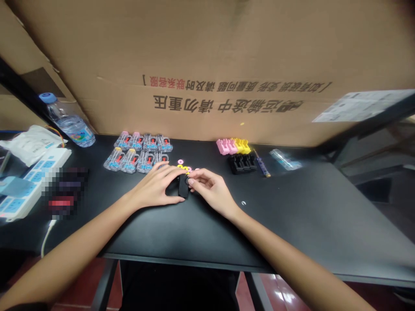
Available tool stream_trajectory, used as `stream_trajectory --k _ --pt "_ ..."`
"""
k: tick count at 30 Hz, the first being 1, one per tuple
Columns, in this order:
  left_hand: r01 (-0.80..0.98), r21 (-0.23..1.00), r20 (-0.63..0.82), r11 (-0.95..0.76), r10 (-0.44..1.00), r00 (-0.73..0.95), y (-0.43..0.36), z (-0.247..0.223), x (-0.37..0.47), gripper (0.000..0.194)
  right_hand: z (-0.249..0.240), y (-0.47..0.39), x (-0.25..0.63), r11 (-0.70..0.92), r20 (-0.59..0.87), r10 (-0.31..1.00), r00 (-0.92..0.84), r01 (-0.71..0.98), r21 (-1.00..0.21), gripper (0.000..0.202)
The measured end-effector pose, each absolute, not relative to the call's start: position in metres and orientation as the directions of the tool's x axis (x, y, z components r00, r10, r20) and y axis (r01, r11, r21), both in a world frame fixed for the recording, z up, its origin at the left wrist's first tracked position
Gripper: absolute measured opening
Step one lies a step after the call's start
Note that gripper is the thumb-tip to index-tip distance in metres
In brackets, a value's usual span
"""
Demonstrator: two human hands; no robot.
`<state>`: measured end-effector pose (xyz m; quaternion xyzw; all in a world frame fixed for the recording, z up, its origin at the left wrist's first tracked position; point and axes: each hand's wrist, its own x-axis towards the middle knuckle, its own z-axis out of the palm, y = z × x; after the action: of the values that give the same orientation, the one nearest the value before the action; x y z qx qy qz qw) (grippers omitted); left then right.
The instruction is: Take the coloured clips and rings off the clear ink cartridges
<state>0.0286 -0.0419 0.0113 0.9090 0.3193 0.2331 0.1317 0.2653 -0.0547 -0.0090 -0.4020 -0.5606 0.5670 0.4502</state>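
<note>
A small black rectangular part point(183, 188) rests on the dark table, below several little pink and yellow rings point(180, 162). My left hand point(157, 183) grips it, thumb at its near end and fingers at its far end. With fingertips pinched together, my right hand point(210, 188) touches the part's upper right side; whatever lies between those fingertips is too small to make out. Behind my left hand stand two rows of clear plastic pieces point(131, 160) with red inside. Pink clips point(227, 146), yellow clips point(241, 145) and black clips point(241, 164) sit beyond my right hand.
A tall cardboard sheet point(207, 52) closes off the back. At the left are a water bottle point(73, 125), a white power strip point(40, 181) and a plastic bag point(30, 144). A thin screwdriver-like tool point(262, 165), a clear packet point(285, 160) and a small white C-shaped piece point(244, 203) lie rightward.
</note>
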Motion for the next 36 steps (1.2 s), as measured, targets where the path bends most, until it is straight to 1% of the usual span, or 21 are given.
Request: stream_trajectory --k 3,12,17,20,23,26,28,30,33,36 --pt "0.527 0.382 0.347 -0.759 0.646 0.679 -0.042 0.011 0.028 0.068 -0.009 -0.054 0.266 0.035 0.05 0.957 -0.287 -0.057 -0.998 0.034" --pt "0.515 0.357 0.395 -0.78 0.625 0.673 -0.043 0.014 0.029 0.068 -0.006 -0.056 0.265 0.014 0.032 0.949 -0.313 -0.059 -0.998 0.034" --pt "0.502 0.332 0.425 -0.798 0.602 0.676 -0.044 0.014 0.029 0.067 -0.001 -0.056 0.264 -0.049 0.001 0.956 -0.292 -0.163 -0.985 0.051" --pt "0.505 0.327 0.411 -0.799 0.602 0.685 -0.044 0.014 0.029 0.066 0.0 -0.057 0.263 -0.073 -0.024 0.954 -0.298 -0.154 -0.985 0.053" --pt "0.513 0.337 0.401 -0.79 0.613 0.681 -0.043 0.015 0.029 0.065 0.0 -0.058 0.263 -0.021 0.007 0.961 -0.276 -0.097 -0.995 0.051" --pt "0.536 0.364 0.388 -0.762 0.647 0.656 -0.043 0.019 0.028 0.064 0.002 -0.057 0.266 0.119 0.12 0.974 -0.191 -0.02 -0.993 0.047" --pt "0.56 0.377 0.37 -0.738 0.674 0.639 -0.043 0.021 0.026 0.065 0.005 -0.054 0.273 0.196 0.188 0.974 -0.125 0.055 -0.979 0.042" --pt "0.58 0.384 0.352 -0.719 0.695 0.627 -0.042 0.023 0.025 0.065 0.008 -0.05 0.281 0.246 0.234 0.968 -0.087 0.163 -0.956 0.033" --pt "0.59 0.39 0.343 -0.707 0.706 0.62 -0.041 0.024 0.023 0.066 0.008 -0.043 0.293 0.305 0.284 0.952 -0.111 0.34 -0.89 0.019" --pt "0.594 0.38 0.339 -0.709 0.704 0.624 -0.04 0.023 0.021 0.066 0.005 -0.042 0.296 0.354 0.308 0.935 -0.174 0.457 -0.816 0.015"
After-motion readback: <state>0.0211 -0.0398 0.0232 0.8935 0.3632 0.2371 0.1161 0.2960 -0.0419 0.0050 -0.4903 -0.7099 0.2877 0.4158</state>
